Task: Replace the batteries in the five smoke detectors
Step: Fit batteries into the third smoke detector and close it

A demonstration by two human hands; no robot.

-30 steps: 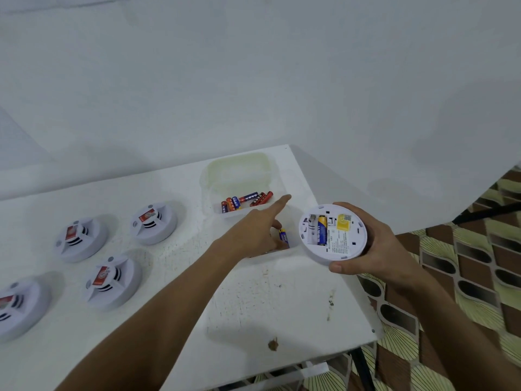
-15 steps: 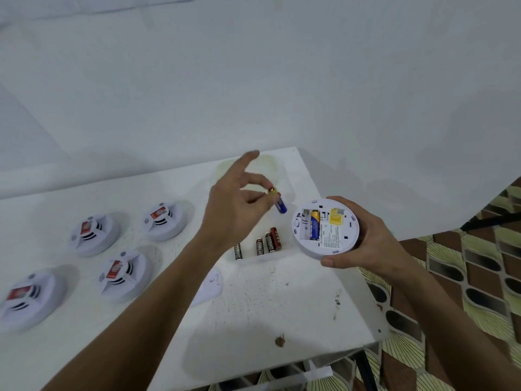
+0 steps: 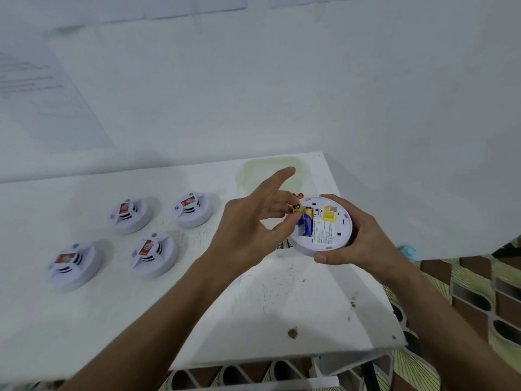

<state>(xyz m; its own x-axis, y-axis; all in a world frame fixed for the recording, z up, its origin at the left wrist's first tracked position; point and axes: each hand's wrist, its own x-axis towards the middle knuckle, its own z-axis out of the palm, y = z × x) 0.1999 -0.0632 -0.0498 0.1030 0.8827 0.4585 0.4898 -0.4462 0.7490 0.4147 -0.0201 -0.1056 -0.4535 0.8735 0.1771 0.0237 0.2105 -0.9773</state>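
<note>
left hand (image 3: pixel 248 230) has come in from above the tray since half a second ago, now right at the open detector (image 3: pixel 321 225), pinching a battery (image 3: pixel 296 209) between thumb and middle fingers, index finger sticking out straight. battery tip is down at the left slot of the compartment, yellow end up toward the camera, touching the detector's back. second battery (image 3: pixel 308 221), blue and yellow, already seated in the slot just beside it. right hand (image 3: pixel 358 238) grips the detector by the rim, back side up, held off the right edge of the table (image 3: pixel 253 306). detector is a round white plastic disc with a yellow sticker and fine print. clear plastic tray (image 3: pixel 270 167) behind the hands, mostly hidden. four more detectors (image 3: pixel 153 253) sit face up on the left, white, domed, slotted, red labels. table top white, scuffed, speckled.
</note>
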